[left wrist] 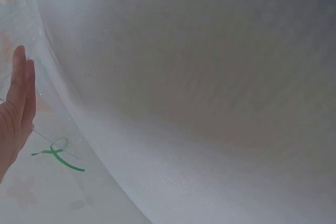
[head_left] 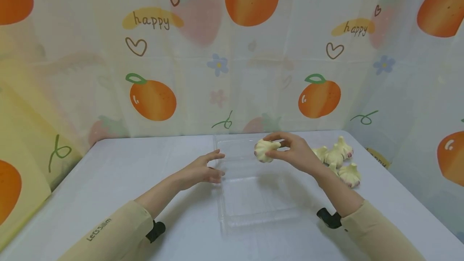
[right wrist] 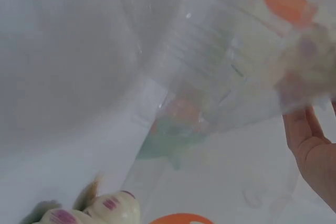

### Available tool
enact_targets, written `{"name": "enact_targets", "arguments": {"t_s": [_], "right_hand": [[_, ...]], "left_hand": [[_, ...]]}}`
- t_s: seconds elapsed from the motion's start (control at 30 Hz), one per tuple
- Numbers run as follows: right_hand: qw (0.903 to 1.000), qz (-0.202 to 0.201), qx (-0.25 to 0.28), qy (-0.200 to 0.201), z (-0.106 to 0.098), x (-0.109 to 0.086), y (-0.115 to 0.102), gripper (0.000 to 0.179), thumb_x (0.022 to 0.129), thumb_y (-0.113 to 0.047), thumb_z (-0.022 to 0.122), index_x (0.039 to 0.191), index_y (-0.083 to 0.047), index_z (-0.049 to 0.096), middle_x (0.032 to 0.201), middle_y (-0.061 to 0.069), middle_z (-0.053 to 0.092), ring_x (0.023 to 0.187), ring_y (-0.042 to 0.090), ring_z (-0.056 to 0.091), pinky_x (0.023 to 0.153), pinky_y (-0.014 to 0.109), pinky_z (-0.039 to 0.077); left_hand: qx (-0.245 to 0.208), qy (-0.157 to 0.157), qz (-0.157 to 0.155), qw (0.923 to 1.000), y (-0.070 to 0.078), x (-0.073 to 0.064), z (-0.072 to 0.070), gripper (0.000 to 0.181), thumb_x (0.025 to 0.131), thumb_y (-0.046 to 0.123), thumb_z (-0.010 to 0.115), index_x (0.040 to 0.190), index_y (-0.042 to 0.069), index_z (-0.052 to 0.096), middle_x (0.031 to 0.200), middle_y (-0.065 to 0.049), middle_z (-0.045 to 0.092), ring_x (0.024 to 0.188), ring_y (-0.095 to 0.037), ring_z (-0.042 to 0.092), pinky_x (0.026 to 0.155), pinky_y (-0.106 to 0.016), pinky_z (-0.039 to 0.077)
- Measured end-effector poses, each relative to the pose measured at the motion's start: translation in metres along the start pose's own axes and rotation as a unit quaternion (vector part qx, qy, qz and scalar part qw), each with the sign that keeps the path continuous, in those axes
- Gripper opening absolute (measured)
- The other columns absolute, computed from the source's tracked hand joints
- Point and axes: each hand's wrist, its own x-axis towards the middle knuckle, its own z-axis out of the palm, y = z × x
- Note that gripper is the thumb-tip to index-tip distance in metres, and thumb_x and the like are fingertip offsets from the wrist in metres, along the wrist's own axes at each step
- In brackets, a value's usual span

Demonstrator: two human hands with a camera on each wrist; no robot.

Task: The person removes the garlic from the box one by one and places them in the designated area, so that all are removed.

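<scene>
A whole garlic bulb (head_left: 264, 151) is pinched between the thumb and fingers of my right hand (head_left: 295, 152), over the far part of a clear plastic box (head_left: 253, 200). In the right wrist view that bulb shows blurred behind the transparent plastic, above the right hand (right wrist: 315, 153). My left hand (head_left: 199, 170) is at the box's left side, its fingertips right at the wall and nothing in its grasp. From the left wrist, the left hand (left wrist: 16, 108) appears with extended fingers alongside the clear plastic.
Several more garlic bulbs (head_left: 349, 175) lie in a group on the white table (head_left: 163, 148), right of the box and partly behind my right forearm. A printed curtain (head_left: 195, 92) with oranges stands along the table's back edge. Dark wrist cameras (head_left: 329, 217) sit at both cuffs.
</scene>
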Motion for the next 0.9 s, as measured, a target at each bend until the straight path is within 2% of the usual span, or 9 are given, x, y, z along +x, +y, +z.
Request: {"name": "enact_targets", "arguments": {"t_s": [0.53,0.7,0.9], "right_hand": [[0.9985,0.014,-0.015,0.052,-0.037,-0.007,0.011,0.038,0.089,-0.038,0.071,0.123,-0.024,0.064,0.134,0.0,0.062,0.113,0.021,0.06,0.092,0.031,0.05],[0.9978,0.012,-0.001,0.065,-0.052,-0.009,0.014,0.039,0.09,-0.036,0.071,0.126,-0.02,0.063,0.132,-0.003,0.061,0.105,0.015,0.064,0.087,0.024,0.055],[0.9959,-0.001,0.026,0.087,-0.072,-0.013,0.019,0.042,0.092,-0.03,0.069,0.129,-0.013,0.06,0.121,-0.015,0.059,0.09,0.003,0.068,0.08,0.02,0.059]], "left_hand": [[0.009,-0.002,-0.002,1.0,0.001,0.001,0.0,0.073,0.091,0.006,0.062,0.154,0.002,0.027,0.169,-0.008,0.001,0.119,-0.033,0.061,0.094,-0.032,0.059],[0.007,-0.001,-0.004,1.0,0.001,-0.001,0.0,0.073,0.091,0.006,0.062,0.155,0.002,0.027,0.169,-0.008,0.001,0.122,-0.035,0.06,0.096,-0.033,0.059],[0.004,-0.004,-0.002,1.0,0.002,-0.001,0.0,0.073,0.091,0.006,0.062,0.155,0.001,0.026,0.169,-0.008,0.0,0.125,-0.037,0.058,0.096,-0.034,0.059]]}}
